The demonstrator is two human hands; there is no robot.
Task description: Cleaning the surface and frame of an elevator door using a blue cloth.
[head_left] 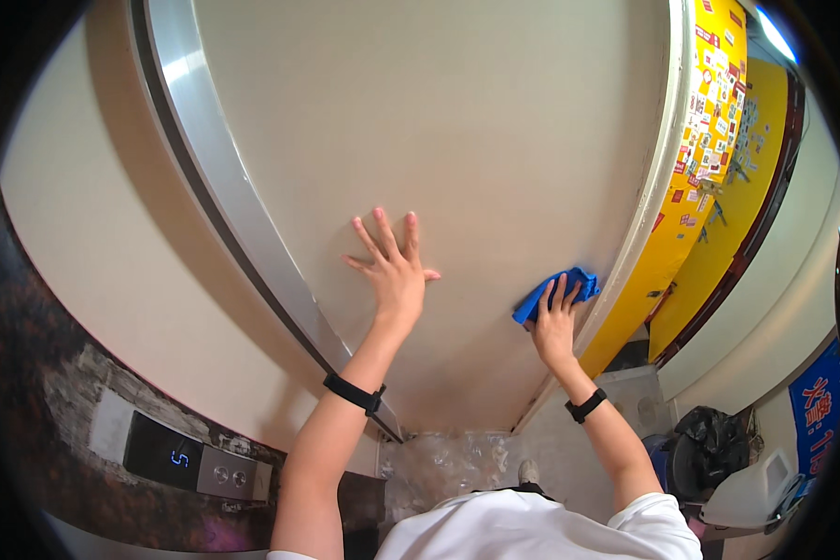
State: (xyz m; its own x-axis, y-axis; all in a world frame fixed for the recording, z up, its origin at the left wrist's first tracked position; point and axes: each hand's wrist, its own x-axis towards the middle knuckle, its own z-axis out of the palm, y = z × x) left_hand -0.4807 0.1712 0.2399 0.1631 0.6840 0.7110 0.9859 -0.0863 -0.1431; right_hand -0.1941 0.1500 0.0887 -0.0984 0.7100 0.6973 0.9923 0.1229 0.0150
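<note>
A large beige panel stands in front of me, edged by a silver metal strip on its left. My left hand lies flat against it with spread fingers and holds nothing. Lower and to the right, my right hand presses a crumpled blue cloth to the panel near its pale right edge. The fingers lie over the cloth, and part of it sticks out around them. Each wrist wears a black band.
On the left wall sits a dark elevator display with buttons. Stickers cover a yellow panel at right. A black bag, a white plastic jug and a blue sign stand lower right. Clear plastic sheeting covers some floor.
</note>
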